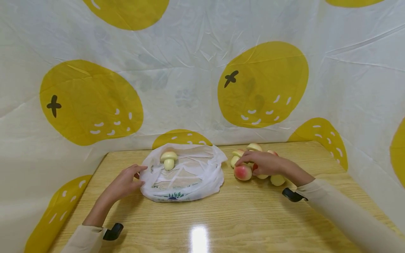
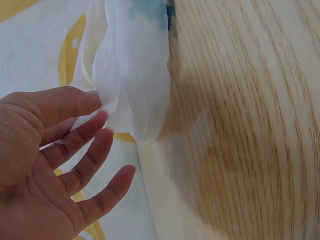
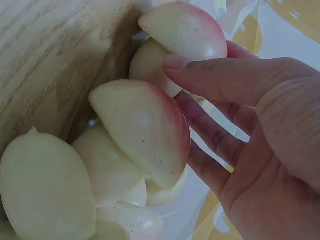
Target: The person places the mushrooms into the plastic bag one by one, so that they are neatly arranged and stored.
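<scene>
A crumpled white plastic bag (image 1: 218, 175) lies with its mouth spread wide, and one pale toy mushroom (image 1: 169, 162) is inside. My left hand (image 1: 124, 182) is at the bag's left rim, fingers loosely spread. In the left wrist view the thumb (image 2: 75, 104) touches the thin plastic (image 2: 132, 75). To the right of the bag my right hand (image 1: 264, 163) pinches a mushroom with a pink-red cap (image 1: 243, 172). The right wrist view shows the thumb on this mushroom (image 3: 187, 32), other fingers behind it. Several more mushrooms (image 3: 145, 130) lie beside that hand.
The wooden table (image 1: 246, 218) ends at the back against a white curtain (image 1: 190, 91) printed with yellow fruit. The mushroom pile (image 1: 278, 180) is partly hidden under the right hand. A dark band (image 1: 113, 232) sits at the left wrist.
</scene>
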